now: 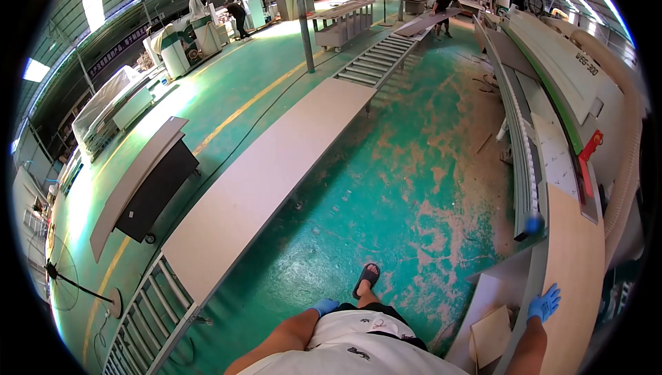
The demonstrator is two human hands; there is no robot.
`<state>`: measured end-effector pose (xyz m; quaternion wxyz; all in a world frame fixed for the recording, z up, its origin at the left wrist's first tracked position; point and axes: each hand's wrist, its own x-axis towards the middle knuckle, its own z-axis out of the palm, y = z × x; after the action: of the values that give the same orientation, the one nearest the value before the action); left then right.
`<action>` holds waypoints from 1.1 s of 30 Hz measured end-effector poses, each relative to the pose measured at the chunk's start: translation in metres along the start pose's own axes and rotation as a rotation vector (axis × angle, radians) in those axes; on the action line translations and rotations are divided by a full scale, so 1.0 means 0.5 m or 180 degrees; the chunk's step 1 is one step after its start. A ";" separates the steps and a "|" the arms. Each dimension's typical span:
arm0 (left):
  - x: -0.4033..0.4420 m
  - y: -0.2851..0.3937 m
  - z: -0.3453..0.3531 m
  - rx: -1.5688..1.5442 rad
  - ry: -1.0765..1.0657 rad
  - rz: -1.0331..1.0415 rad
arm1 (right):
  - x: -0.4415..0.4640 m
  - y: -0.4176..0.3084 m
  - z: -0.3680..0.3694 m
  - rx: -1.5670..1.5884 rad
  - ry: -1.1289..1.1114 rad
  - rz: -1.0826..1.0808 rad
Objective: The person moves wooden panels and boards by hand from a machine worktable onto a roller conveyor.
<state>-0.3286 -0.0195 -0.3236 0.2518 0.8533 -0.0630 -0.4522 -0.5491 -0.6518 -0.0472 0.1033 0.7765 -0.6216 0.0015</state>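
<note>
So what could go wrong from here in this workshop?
The open sandal leaves toes bare, so a dropped board might hurt them. Apparent dust scattered over the green floor could make footing slippery. The gloved right hand rests on the pale board beside the big machine; if that is running, which I cannot tell, a glove might catch.

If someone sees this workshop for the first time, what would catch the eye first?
Probably the long pale panel, lying on the roller conveyor and running diagonally above the green floor. Next, perhaps the blue-gloved right hand on the wood-toned board at lower right, and the big machine at upper right.
</note>
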 end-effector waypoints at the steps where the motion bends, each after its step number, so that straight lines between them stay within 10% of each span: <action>1: -0.001 0.000 -0.001 0.0003 -0.0003 0.0003 | 0.000 0.001 0.001 0.0002 -0.0008 -0.0014; 33: -0.016 0.014 -0.016 -0.0088 -0.0270 -0.0059 | 0.002 0.003 0.004 0.0020 0.0049 -0.0050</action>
<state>-0.3261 -0.0199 -0.3106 0.2565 0.8304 -0.0594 -0.4911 -0.5508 -0.6533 -0.0487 0.1056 0.7816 -0.6147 0.0085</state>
